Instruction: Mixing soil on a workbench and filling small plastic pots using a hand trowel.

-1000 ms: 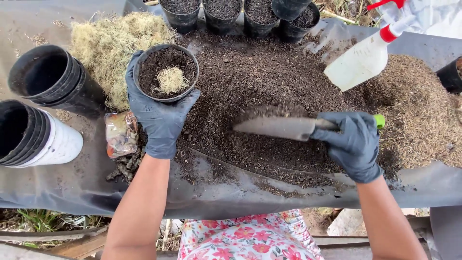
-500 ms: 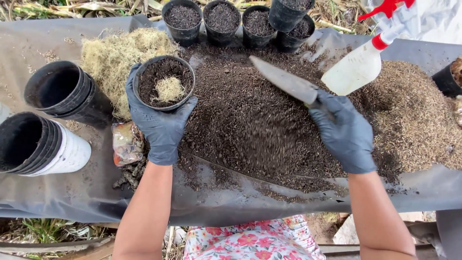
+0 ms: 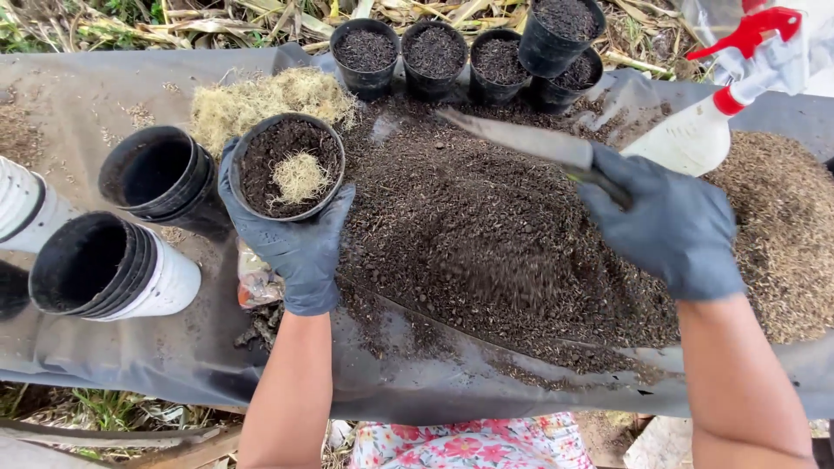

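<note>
Left hand [image 3: 291, 243] cupping soil-filled pot [image 3: 287, 167] at centre left, right hand [image 3: 669, 221] gripping raised trowel [image 3: 521, 139]: soil likely spilling short if tilted early.

Soil-filled black pot [image 3: 287, 167] upright; trowel [image 3: 521, 139] tilted above soil.

Left hand [image 3: 291, 239]: dark glove, palm up, fingers curled in a cupping grip; bare forearm rises from the lower edge, slightly left of centre. Right hand [image 3: 669, 226]: dark glove, closed in a fist grip, knuckles up; bare forearm enters from the lower right.
</note>
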